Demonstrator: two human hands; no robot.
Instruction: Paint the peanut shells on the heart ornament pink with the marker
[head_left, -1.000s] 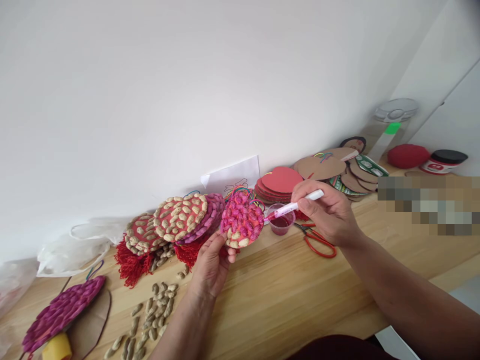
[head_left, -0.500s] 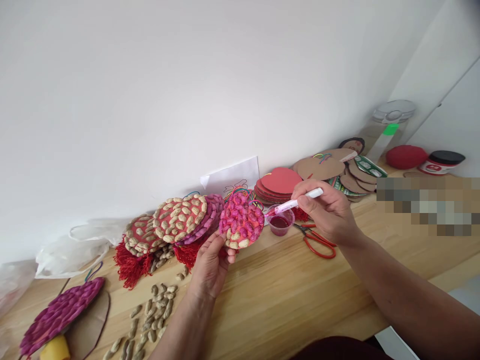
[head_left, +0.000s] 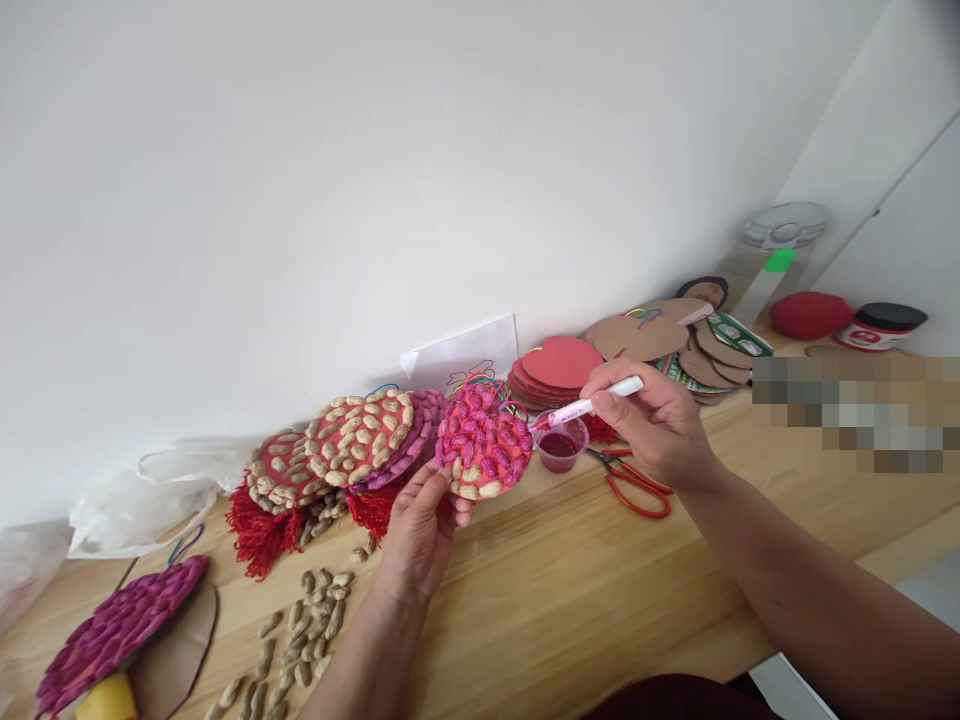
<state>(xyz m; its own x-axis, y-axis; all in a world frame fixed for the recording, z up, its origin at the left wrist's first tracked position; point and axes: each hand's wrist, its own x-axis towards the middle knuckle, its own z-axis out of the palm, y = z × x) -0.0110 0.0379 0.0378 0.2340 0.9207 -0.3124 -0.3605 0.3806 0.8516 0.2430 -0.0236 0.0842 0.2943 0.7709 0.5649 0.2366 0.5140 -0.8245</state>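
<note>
My left hand (head_left: pixel 424 520) pinches the lower left edge of a red disc covered with peanuts (head_left: pixel 484 445). Most of its peanuts are magenta; several along the bottom are still bare tan. My right hand (head_left: pixel 649 420) grips a slim white brush pen (head_left: pixel 596 402), its pink tip at the disc's right edge. Whether the tip touches a peanut I cannot tell. Just below the pen sits a small clear cup of dark magenta liquid (head_left: pixel 560 447). Scissors with red handles (head_left: pixel 637 490) lie under my right hand.
Peanut-covered discs (head_left: pixel 360 438) with red yarn tassels (head_left: pixel 262 530) stand left of centre. Loose peanuts (head_left: pixel 311 625) lie in front. A magenta disc (head_left: pixel 124 630) leans at far left. Red discs (head_left: pixel 562 362), brown cardboard discs (head_left: pixel 637 338) and a black-lidded jar (head_left: pixel 881 327) line the wall.
The held disc has turned slightly to face me more and looks a little wider. The pen tip stays at its right edge; both hands have barely moved.
</note>
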